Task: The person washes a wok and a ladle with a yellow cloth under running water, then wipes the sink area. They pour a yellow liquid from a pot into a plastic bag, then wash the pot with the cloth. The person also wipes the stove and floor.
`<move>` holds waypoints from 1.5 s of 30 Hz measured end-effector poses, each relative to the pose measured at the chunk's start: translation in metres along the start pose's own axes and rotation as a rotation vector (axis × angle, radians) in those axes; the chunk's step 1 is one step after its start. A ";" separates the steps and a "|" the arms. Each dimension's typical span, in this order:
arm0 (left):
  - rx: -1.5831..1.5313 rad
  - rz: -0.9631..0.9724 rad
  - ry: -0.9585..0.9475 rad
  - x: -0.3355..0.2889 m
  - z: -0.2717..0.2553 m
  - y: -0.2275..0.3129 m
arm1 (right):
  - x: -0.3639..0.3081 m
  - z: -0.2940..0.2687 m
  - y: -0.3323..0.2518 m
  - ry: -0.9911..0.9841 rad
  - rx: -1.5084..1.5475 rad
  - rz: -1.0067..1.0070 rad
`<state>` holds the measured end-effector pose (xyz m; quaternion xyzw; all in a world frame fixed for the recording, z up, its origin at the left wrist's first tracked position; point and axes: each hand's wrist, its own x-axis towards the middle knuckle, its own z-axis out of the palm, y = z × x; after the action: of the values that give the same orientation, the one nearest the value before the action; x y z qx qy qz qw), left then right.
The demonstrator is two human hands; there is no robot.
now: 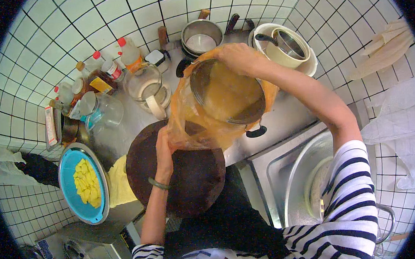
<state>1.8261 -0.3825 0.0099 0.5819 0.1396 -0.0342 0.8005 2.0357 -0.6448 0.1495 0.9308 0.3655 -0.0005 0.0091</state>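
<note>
An orange plastic bag (188,126) is spread between my two hands above the counter. My left hand (164,144) grips its near left edge, over the dark round chopping board (177,179). At the bag's far edge, my right hand (238,60) has its fingers bent over the plastic. Within the orange film shows a round metal pot (262,107) with black handles. Its inside looks orange-brown; I cannot tell whether that is liquid or the film. Part of the pot's rim is covered by the bag and my right hand. A bangle circles my left wrist.
Left stands a blue colander (68,187) of yellow chunks, beside a yellow cloth (120,183). Bottles (100,81), a glass jug (144,81) and a clear container (110,110) line the back left. Small pots (202,29) and white bowls (311,62) stand behind. A sink (268,173) holds a large basin (293,181).
</note>
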 end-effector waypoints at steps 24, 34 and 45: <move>1.290 1.093 0.111 0.010 0.084 0.127 | -0.016 -0.011 -0.038 0.347 -0.168 -0.406; 1.358 0.903 -0.076 0.064 0.076 0.107 | -0.015 -0.009 -0.055 0.429 -0.221 -0.386; 0.724 0.636 -0.088 0.057 0.058 0.107 | -0.026 -0.026 -0.058 0.273 -0.246 -0.146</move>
<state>1.9150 -0.3964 0.1095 0.8349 -0.1000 0.1413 0.5225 1.9768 -0.6198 0.1749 0.8851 0.4273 0.1695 0.0729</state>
